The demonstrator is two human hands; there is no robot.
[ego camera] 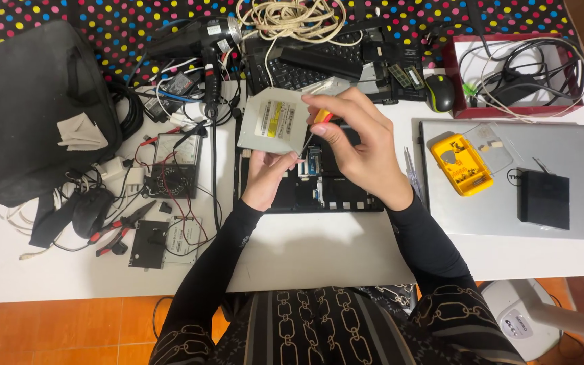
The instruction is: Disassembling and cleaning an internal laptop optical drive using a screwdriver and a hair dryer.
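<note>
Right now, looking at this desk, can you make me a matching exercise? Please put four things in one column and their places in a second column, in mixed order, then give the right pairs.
Things:
1. flat silver drive
2. yellow case
3. computer mouse
4. red-handled pliers

Places:
A. on the closed silver laptop
B. held up by the left hand, with the right hand bringing a small screwdriver to it
C. on the white table, left of the opened black laptop
D. beside the red box of cables

Pairs: 1-B, 2-A, 3-D, 4-C
</note>
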